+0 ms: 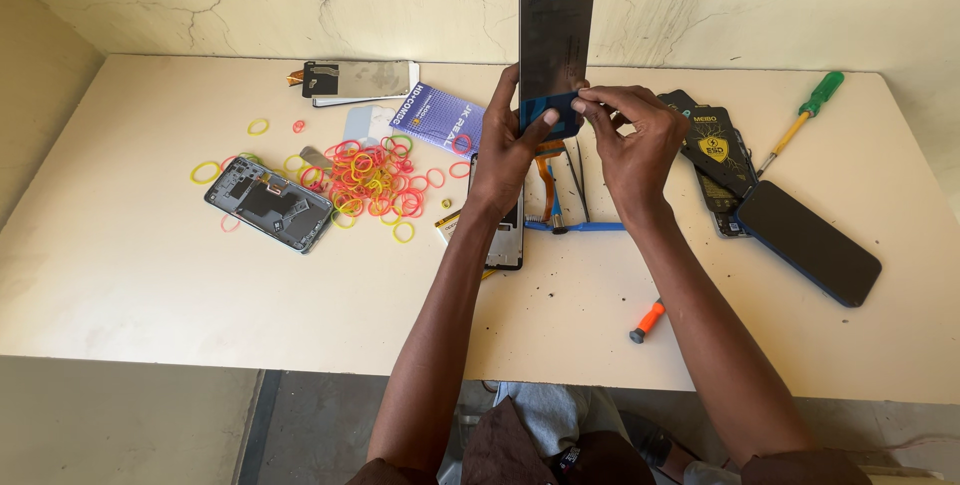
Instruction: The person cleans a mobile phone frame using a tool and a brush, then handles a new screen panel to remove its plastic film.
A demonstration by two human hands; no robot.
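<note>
Head view: phone screen panel [555,45] held upright above the bench [120,275], near its far edge. Left hand [510,150] clamped on the panel's lower left edge, thumb pressed to the front. Right hand [635,140] pinching a blue film tab [556,110] at the panel's bottom. Below the panel: tweezers [578,180] and an open phone frame [505,240]. Left of the panel: heap of coloured rubber bands [375,180], a phone back housing [268,203]. Right of the panel: green screwdriver [805,117], dark phone [808,242].
</note>
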